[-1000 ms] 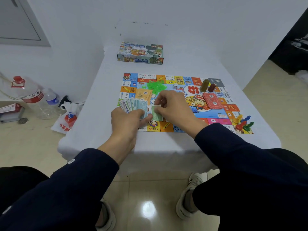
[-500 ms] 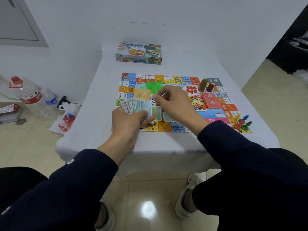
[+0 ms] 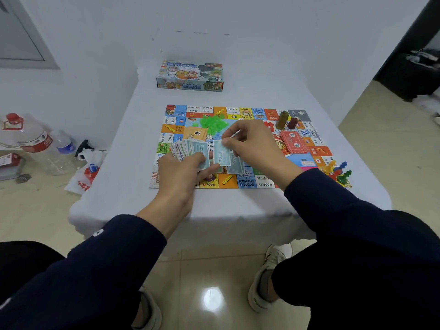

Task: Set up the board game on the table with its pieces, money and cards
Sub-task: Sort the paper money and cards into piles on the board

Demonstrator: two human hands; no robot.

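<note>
Currently my left hand (image 3: 181, 172) grips a fanned wad of notes (image 3: 188, 148) above the board (image 3: 238, 146) on the worktop (image 3: 133, 163). My right hand (image 3: 254, 144) pinches one note (image 3: 220, 154), just beside the fan, over notes lying on the board.

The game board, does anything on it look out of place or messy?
Mostly tidy. The coloured pawns lie tumbled in a heap at the game board's near right corner, partly over its edge. The green pieces form a loose pile, not rows.

Both dark-sleeved arms are being stretched forward; the left hand (image 3: 181, 172) is being kept curled in a grip, the right hand (image 3: 256, 145) pinched at its fingertips.
</note>
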